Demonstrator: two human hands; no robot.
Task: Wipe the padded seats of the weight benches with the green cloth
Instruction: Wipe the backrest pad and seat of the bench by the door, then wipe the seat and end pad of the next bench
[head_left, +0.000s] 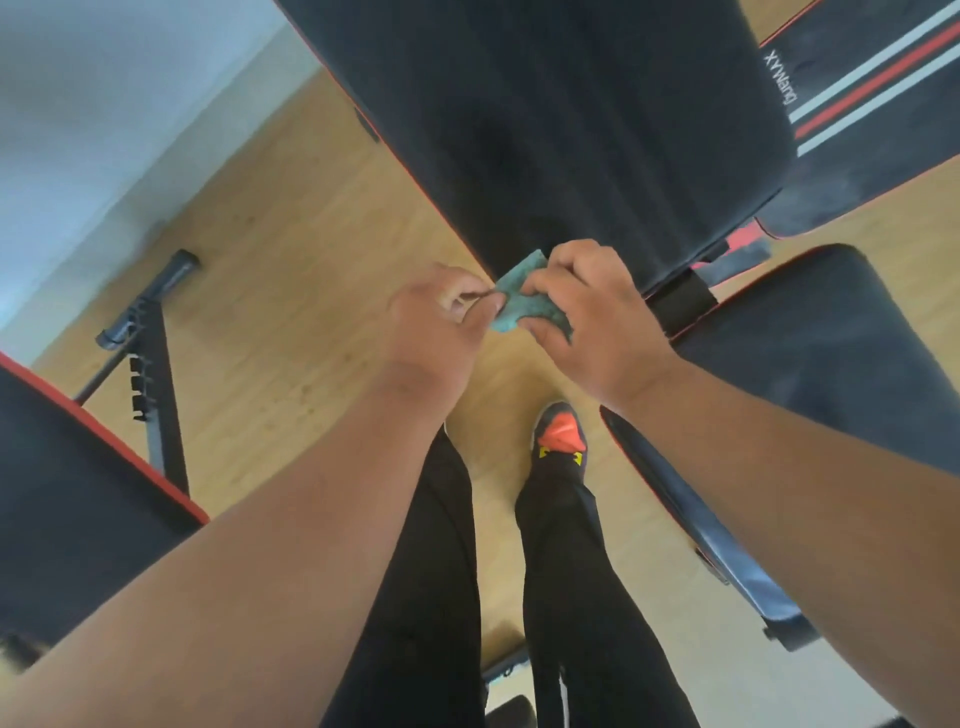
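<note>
light wood floor (291, 291) under black padded benches (571, 130), a shoe (561, 436) on it

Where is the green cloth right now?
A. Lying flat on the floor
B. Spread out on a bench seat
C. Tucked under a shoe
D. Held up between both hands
D: the green cloth is pinched between the left hand and the right hand, held in the air in front of the black bench pad, not lying on anything.
</note>
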